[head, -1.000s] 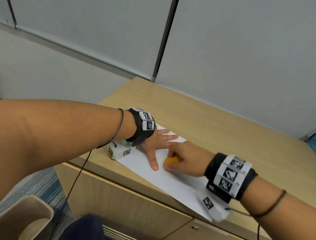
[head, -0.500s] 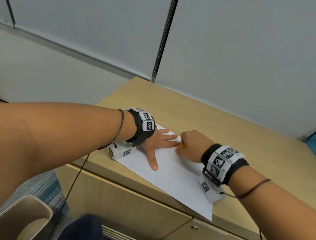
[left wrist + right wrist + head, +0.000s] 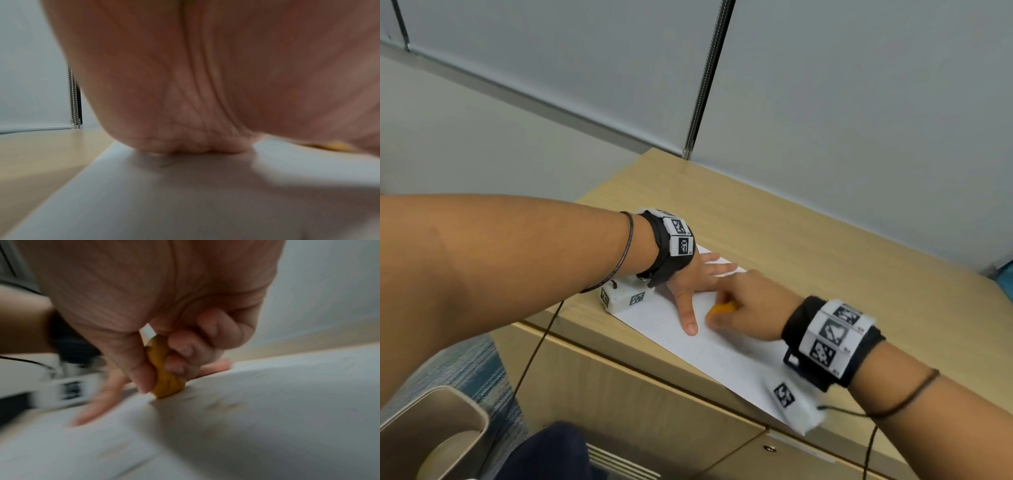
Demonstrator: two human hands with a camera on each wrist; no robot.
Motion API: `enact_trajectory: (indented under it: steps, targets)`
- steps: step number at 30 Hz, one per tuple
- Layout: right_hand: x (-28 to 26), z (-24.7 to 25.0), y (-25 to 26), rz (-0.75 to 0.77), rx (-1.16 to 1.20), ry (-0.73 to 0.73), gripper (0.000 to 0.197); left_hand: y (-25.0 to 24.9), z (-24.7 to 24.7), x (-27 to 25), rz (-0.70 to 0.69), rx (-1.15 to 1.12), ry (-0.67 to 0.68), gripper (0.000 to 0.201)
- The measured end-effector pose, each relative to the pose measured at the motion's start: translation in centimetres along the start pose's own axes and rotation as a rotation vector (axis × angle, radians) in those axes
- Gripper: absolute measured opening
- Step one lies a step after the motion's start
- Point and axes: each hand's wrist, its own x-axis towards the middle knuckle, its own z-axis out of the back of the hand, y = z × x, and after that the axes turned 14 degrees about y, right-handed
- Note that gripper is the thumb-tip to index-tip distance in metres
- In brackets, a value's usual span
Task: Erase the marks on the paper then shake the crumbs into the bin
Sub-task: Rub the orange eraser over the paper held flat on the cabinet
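Note:
A white sheet of paper (image 3: pixel 726 356) lies along the front edge of a wooden cabinet top (image 3: pixel 808 246). My left hand (image 3: pixel 695 277) lies flat on the paper's far left part, fingers spread and straight, thumb pointing toward me. My right hand (image 3: pixel 743 308) pinches an orange eraser (image 3: pixel 720 308) between thumb and fingers, its lower end pressed on the paper beside the left thumb. In the right wrist view the eraser (image 3: pixel 164 369) touches the sheet (image 3: pixel 267 418), with faint marks to its right. The left wrist view shows the palm (image 3: pixel 205 81) resting on the paper (image 3: pixel 185 203).
A beige bin (image 3: pixel 431 431) stands on the floor at the lower left, below the cabinet's front. Grey wall panels rise behind the cabinet top. The cabinet front (image 3: pixel 640 411) has doors under the paper's overhanging edge.
My right hand slid the eraser away along the paper, then back toward me to beside the left thumb. The left hand has stayed flat in place.

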Motion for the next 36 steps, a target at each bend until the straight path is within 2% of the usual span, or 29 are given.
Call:
enact_trajectory:
  steps: [3, 5, 8, 9, 13, 14, 16, 18, 22, 24, 27, 28, 31, 32, 35, 36]
  targets:
    - [1.1, 2.0, -3.3, -0.238, 0.007, -0.098, 0.019, 0.3, -0.2, 0.2, 0.017, 0.022, -0.013, 0.128]
    - [1.2, 1.2, -2.0, -0.17, 0.02, -0.107, 0.016, 0.2, 0.0, 0.0, 0.018, 0.013, -0.001, 0.127]
    - [0.2, -0.9, 0.9, 0.06, 0.086, -0.046, 0.012, -0.1, 0.1, -0.5, 0.024, -0.056, 0.008, 0.128]
    - [0.0, -0.6, 0.6, 0.039, 0.093, -0.044, 0.013, -0.1, 0.1, -0.4, 0.014, -0.035, 0.004, 0.129]
    - [1.2, 1.7, -3.0, -0.214, 0.069, -0.148, 0.016, 0.1, -0.1, 0.3, 0.048, 0.033, 0.009, 0.129]
    - [1.2, 1.5, -2.5, -0.193, 0.059, -0.155, 0.014, -0.3, 0.1, -0.2, 0.05, 0.041, 0.015, 0.131]
    - [0.9, 0.2, 0.1, -0.028, 0.017, -0.097, 0.009, -0.5, 0.2, -0.7, 0.052, -0.009, 0.014, 0.137]
    - [0.3, -0.8, 1.4, 0.071, 0.051, -0.056, 0.013, -0.5, 0.3, -1.0, 0.06, -0.073, 0.014, 0.136]
    - [1.3, 1.6, -1.9, -0.201, 0.012, -0.104, 0.021, -0.2, -0.1, -0.2, 0.026, 0.019, -0.004, 0.127]
    - [1.2, 1.4, -0.9, -0.147, 0.02, -0.106, 0.017, -0.2, 0.1, -0.5, 0.028, 0.035, 0.006, 0.128]
    - [0.3, -0.4, 1.5, 0.062, 0.048, -0.007, 0.017, -0.4, 0.3, -0.8, 0.009, -0.043, 0.008, 0.131]
    - [0.4, -0.1, 0.9, 0.038, 0.045, -0.014, 0.02, -0.3, 0.3, -0.7, -0.003, -0.033, 0.001, 0.13]
    - [1.2, 1.8, -2.1, -0.183, 0.031, -0.114, 0.021, 0.0, -0.1, 0.0, 0.02, 0.036, -0.001, 0.13]
    - [1.4, 1.7, -2.2, -0.184, 0.02, -0.134, 0.02, 0.1, -0.1, 0.1, 0.023, 0.037, -0.009, 0.128]
    - [0.6, -0.3, 1.0, 0.041, 0.02, -0.043, 0.011, 0.0, -0.1, -0.3, 0.025, -0.046, -0.014, 0.128]
    - [0.4, -0.7, 1.0, 0.079, 0.046, -0.02, 0.015, 0.0, -0.1, -0.3, 0.018, -0.055, -0.021, 0.126]
